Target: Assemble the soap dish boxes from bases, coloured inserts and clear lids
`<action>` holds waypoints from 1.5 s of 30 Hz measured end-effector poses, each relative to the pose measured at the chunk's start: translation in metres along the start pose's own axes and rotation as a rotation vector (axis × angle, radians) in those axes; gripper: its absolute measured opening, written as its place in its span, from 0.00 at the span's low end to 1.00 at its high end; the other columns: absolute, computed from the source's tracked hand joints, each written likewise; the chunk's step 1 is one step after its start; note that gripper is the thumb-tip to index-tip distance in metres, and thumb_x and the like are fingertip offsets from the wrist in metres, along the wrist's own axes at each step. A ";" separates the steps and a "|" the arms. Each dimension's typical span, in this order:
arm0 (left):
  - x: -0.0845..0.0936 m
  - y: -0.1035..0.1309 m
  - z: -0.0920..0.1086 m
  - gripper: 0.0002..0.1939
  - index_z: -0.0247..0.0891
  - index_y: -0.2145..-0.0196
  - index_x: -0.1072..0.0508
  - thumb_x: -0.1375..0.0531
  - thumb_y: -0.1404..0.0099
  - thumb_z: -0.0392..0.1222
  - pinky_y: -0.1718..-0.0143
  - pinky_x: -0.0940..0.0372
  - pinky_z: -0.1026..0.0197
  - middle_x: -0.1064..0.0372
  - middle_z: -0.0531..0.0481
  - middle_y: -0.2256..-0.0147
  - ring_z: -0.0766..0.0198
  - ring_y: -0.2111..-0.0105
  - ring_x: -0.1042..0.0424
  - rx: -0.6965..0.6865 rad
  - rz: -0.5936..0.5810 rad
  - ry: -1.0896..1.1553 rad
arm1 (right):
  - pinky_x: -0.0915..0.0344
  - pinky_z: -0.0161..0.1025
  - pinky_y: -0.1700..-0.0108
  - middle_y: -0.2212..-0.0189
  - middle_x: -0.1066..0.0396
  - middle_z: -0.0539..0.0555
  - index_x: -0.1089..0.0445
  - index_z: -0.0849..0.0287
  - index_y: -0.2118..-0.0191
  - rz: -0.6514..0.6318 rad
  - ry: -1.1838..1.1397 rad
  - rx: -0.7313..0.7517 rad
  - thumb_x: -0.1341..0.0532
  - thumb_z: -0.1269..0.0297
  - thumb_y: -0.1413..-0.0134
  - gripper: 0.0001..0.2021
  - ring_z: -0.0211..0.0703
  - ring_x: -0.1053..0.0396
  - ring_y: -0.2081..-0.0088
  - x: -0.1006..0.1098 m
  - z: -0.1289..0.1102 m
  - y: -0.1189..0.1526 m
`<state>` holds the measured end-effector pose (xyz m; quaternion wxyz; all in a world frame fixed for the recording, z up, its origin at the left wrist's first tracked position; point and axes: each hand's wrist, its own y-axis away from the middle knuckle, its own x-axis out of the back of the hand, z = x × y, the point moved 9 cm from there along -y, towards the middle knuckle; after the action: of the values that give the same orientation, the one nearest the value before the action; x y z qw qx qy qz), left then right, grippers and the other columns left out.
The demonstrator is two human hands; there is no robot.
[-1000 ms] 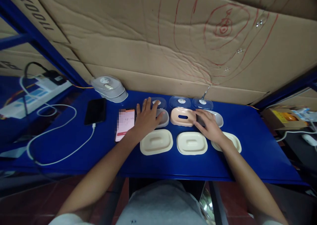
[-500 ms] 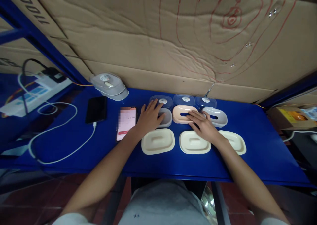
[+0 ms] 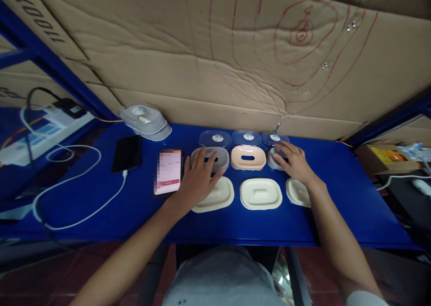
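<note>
Grey tray [image 3: 222,159] lies at one o'clock of left hand [image 3: 197,180], spread wide, grasping nothing. Right hand [image 3: 296,163] covers part of second grey tray [image 3: 273,164]; whether gripping, cannot tell. Clear lid [image 3: 268,140], at ten o'clock of right hand, may slide if bumped.

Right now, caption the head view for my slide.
Left hand and right hand at grey dishes flanking a peach dish.
</note>
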<state>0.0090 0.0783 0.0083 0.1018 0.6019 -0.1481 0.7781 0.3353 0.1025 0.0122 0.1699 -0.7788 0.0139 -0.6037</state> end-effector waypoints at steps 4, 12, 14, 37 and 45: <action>0.002 -0.020 -0.012 0.35 0.34 0.26 0.42 0.48 0.21 0.57 0.28 0.52 0.28 0.54 0.25 0.24 0.33 0.25 0.52 0.033 -0.043 -0.009 | 0.42 0.68 0.33 0.31 0.34 0.66 0.30 0.53 0.34 0.007 -0.028 -0.023 0.47 0.45 0.26 0.26 0.65 0.37 0.30 0.002 0.015 0.009; -0.002 -0.038 -0.026 0.37 0.35 0.24 0.47 0.51 0.21 0.59 0.29 0.52 0.29 0.56 0.26 0.24 0.35 0.24 0.54 0.093 -0.059 0.009 | 0.42 0.67 0.32 0.32 0.33 0.64 0.32 0.51 0.33 -0.069 -0.079 -0.066 0.47 0.44 0.27 0.26 0.64 0.38 0.29 -0.007 0.030 0.015; -0.009 -0.036 -0.019 0.37 0.35 0.24 0.46 0.51 0.21 0.59 0.29 0.51 0.29 0.55 0.27 0.24 0.35 0.24 0.53 0.064 -0.052 0.005 | 0.41 0.67 0.32 0.31 0.33 0.65 0.32 0.51 0.32 -0.076 -0.070 -0.066 0.46 0.45 0.27 0.26 0.64 0.37 0.30 -0.011 0.025 0.015; 0.000 -0.026 -0.009 0.36 0.41 0.27 0.39 0.40 0.26 0.58 0.30 0.53 0.25 0.60 0.30 0.22 0.34 0.23 0.56 -0.041 -0.024 0.089 | 0.41 0.71 0.34 0.32 0.33 0.66 0.29 0.52 0.36 -0.098 -0.033 -0.154 0.45 0.49 0.28 0.24 0.68 0.36 0.31 0.018 0.041 0.025; 0.002 0.000 -0.010 0.54 0.49 0.24 0.48 0.29 0.39 0.62 0.28 0.64 0.23 0.65 0.36 0.21 0.31 0.23 0.63 -0.252 -0.215 0.070 | 0.24 0.48 0.58 0.62 0.19 0.55 0.23 0.51 0.55 -0.250 -0.233 -0.168 0.41 0.41 0.32 0.20 0.53 0.20 0.62 0.050 0.027 0.053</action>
<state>-0.0007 0.0822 0.0075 0.2642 0.5691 -0.1759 0.7586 0.3839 0.0477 0.0387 0.0284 -0.8505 -0.0524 -0.5225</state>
